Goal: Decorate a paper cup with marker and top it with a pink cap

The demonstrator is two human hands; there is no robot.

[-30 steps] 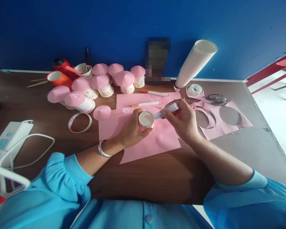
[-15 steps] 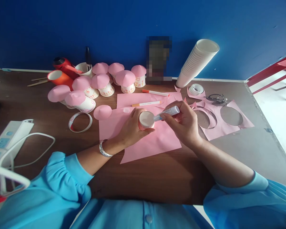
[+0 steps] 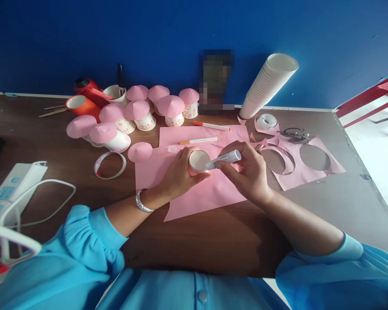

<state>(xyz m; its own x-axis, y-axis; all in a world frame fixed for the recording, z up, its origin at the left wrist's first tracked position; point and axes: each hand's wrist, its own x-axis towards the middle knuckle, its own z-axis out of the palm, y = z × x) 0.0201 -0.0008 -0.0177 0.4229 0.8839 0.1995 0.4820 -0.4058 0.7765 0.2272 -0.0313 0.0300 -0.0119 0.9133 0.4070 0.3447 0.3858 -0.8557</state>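
Note:
My left hand (image 3: pixel 181 172) is wrapped around a small paper cup (image 3: pixel 199 161), its round pale base facing up. In my right hand (image 3: pixel 247 172) is a slim white glue stick (image 3: pixel 228 159), pinched between thumb and fingers. The stick's tip meets the right edge of the cup's base. Beneath both hands lies a sheet of pink paper (image 3: pixel 213 189). A small clear cap (image 3: pixel 172 149) rests on it, left of the cup. Just beyond the left hand sits a loose pink paper cone (image 3: pixel 140 152).
Several cups with pink cone roofs (image 3: pixel 170 105) stand at the back left. Two markers (image 3: pixel 199 140) lie behind the cup. Cut pink scraps (image 3: pixel 330 165) and a roll of white tape (image 3: pixel 267 121) are right. A tall stack of paper cups (image 3: pixel 268 86) leans near the wall.
My right hand has shifted slightly left and down, bringing the glue stick's tip a little over the edge of the cup's base. My left hand keeps its hold.

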